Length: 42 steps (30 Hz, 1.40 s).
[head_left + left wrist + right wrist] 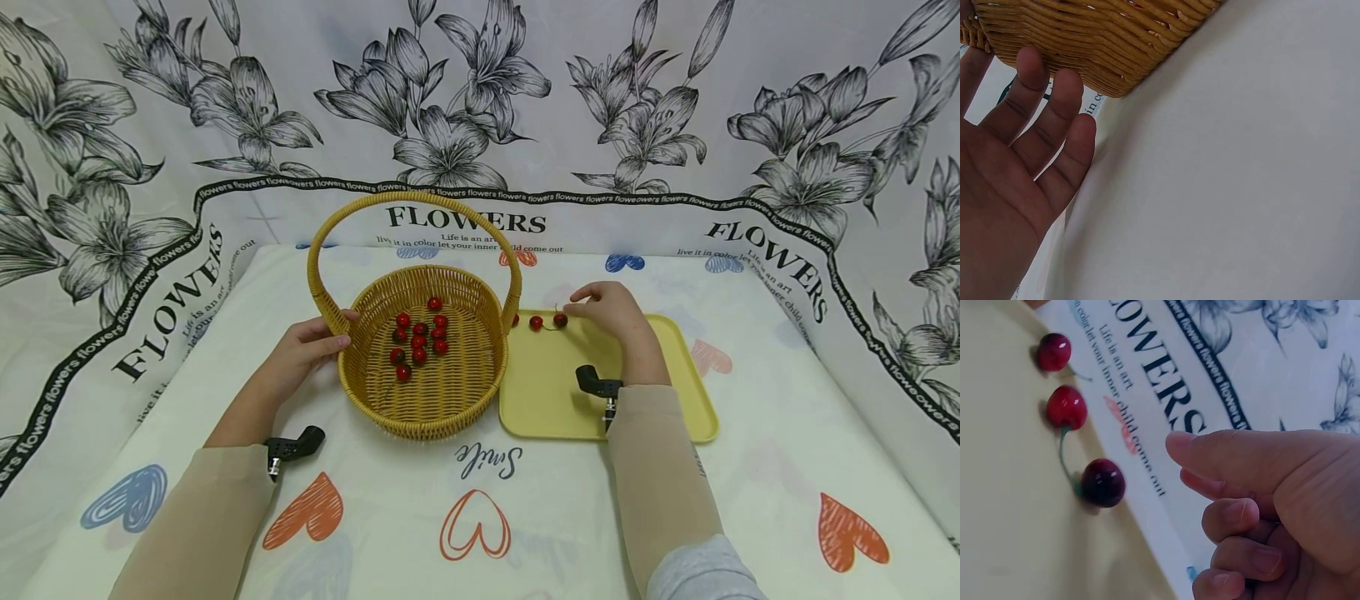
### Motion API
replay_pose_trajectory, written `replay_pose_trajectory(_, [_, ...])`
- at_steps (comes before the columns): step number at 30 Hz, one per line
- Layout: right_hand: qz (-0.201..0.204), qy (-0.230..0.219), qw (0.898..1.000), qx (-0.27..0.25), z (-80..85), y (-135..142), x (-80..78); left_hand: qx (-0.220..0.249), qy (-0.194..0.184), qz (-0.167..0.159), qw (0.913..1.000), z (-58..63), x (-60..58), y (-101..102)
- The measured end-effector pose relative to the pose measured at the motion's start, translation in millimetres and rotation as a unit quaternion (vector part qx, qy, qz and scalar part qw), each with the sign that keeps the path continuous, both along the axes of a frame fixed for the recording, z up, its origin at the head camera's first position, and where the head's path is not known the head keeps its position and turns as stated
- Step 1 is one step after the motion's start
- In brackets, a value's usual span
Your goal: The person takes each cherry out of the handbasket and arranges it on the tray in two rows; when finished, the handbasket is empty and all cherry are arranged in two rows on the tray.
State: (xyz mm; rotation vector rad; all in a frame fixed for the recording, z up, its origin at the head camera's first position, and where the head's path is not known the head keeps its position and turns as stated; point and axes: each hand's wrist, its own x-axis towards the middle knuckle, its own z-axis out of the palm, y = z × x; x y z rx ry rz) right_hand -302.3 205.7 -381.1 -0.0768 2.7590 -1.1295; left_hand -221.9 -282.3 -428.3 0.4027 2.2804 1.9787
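A round yellow wicker basket (427, 421) with a tall arched handle stands on the table, several red cherries (418, 342) on its bottom. My left hand (303, 354) grips its left rim by the handle's foot, the thumb at the rim. In the left wrist view, other fingers (1060, 106) of that hand lie along the outer weave. At the far edge of a yellow tray (555, 400) lie 3 cherries (1067, 407), two with green stems showing. Beside the darkest cherry (1103, 482) hovers my right hand (611, 312), fingers loosely curled, nothing visible between thumb and fingertips.
The tray sits just right of the basket, partly under my right forearm. A white cloth (390, 517) printed with hearts covers the table. Behind it hangs a flower-printed curtain (285, 108). Each wrist carries a small black camera (296, 443).
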Motion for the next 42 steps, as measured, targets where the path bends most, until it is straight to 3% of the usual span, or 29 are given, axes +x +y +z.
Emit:
replay_pose_trajectory(8, [0.017,0.028,0.997,-0.072,27.4,-2,11.9,0.003,0.002,-0.003,1.0,0.6,1.0,1])
replay_pose_trajectory(23, [0.055,0.07,0.974,-0.21,75.3,-19,47.4,0.009,0.006,-0.007,0.9999,0.4,1.4,1])
replay_pose_trajectory(33, [0.148,0.073,0.951,-0.262,95.6,-41,72.7,0.005,0.009,-0.006,0.9999,0.9,1.5,1])
replay_pose_trajectory(42, [0.24,0.063,0.933,-0.263,93.6,-81,85.9,0.004,0.004,-0.004,1.0,1.3,1.1,1])
